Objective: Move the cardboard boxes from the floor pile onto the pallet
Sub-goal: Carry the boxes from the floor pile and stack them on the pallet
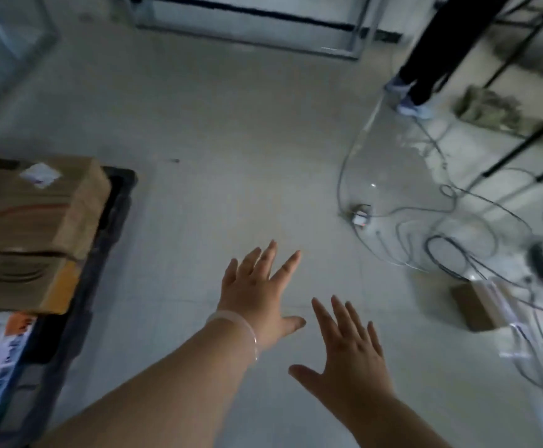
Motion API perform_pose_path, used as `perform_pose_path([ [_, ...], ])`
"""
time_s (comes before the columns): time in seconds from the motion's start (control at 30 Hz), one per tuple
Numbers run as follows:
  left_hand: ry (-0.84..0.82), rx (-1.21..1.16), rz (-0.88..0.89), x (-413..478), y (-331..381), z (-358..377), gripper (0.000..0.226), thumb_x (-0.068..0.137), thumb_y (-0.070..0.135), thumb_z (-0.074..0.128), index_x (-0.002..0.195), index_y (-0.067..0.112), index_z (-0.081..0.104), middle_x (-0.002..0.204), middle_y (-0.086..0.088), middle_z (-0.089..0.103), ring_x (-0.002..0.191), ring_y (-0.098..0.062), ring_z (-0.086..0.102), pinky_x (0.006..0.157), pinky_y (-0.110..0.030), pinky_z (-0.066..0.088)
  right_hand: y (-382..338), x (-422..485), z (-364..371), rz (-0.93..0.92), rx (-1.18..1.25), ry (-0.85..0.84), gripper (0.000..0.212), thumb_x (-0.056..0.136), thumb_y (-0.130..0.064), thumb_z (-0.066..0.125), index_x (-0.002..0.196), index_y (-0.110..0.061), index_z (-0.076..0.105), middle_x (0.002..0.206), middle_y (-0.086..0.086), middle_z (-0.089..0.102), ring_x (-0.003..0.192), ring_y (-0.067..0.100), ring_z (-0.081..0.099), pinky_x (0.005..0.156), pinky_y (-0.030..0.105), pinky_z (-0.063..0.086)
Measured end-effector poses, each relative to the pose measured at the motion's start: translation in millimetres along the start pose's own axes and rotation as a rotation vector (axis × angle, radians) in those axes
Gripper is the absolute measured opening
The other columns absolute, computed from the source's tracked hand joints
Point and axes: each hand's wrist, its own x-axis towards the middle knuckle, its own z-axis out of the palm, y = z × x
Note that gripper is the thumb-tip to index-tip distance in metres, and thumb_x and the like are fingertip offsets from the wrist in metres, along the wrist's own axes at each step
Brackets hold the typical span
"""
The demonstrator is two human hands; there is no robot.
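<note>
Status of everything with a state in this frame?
Left hand, open, fingers spread, empty.
Right hand, open, fingers spread, empty.
Black plastic pallet, on the floor, loaded.
Brown cardboard boxes, stacked on the pallet.
Small brown cardboard box, on the floor, right side, untouched.

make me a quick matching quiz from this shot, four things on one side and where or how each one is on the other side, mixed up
Things:
1. left hand
2. stacked cardboard boxes
3. small box
4. cables

Places or states:
A. looped over the floor, right side
B. open, clear bangle at the wrist
C. on the black pallet, left side
D. sits on the floor near the right edge

Pairs: 1-B, 2-C, 3-D, 4-A
</note>
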Motion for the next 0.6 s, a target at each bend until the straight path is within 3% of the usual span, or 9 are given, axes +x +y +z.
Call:
perform_pose_path([
  [0.17, -0.106, 0.096, 0.227, 25.0, 154.6, 50.7, 0.106, 0.077, 0.078, 0.052, 0.14, 0.052, -0.03, 0.16, 0.007, -0.026, 0.149, -0.02, -0.014, 0.118, -0.047, -0.006, 142.3, -76.8, -6.6, 0.222, 0.075, 0.063, 0.108, 0.075, -0.085, 0.041, 0.134, -0.048, -0.042, 0.157, -0.012, -0.03, 0.137, 0.006, -0.034, 0.117, 0.038, -0.014],
  [0.43, -0.248, 0.206, 0.431, 30.4, 327.3, 119.2, 0.102, 0.08, 0.077, 0.05, 0.144, 0.05, -0.025, 0.16, 0.006, -0.026, 0.149, -0.022, -0.013, 0.119, -0.048, -0.002, 292.4, -172.2, -4.4, 0.495, 0.137, 0.144, 0.107, 0.078, -0.081, 0.043, 0.137, -0.045, -0.039, 0.162, -0.01, -0.022, 0.147, 0.011, -0.025, 0.118, 0.039, -0.014],
  [0.6, -0.242, 0.204, 0.484, 40.7, 396.1, 150.5, 0.102, 0.08, 0.077, 0.049, 0.142, 0.051, -0.027, 0.159, 0.006, -0.027, 0.149, -0.022, -0.014, 0.118, -0.048, -0.002, 356.1, -199.1, -7.2, 0.578, 0.14, 0.129, 0.105, 0.081, -0.079, 0.042, 0.134, -0.045, -0.042, 0.16, -0.01, -0.026, 0.142, 0.009, -0.03, 0.116, 0.038, -0.017],
])
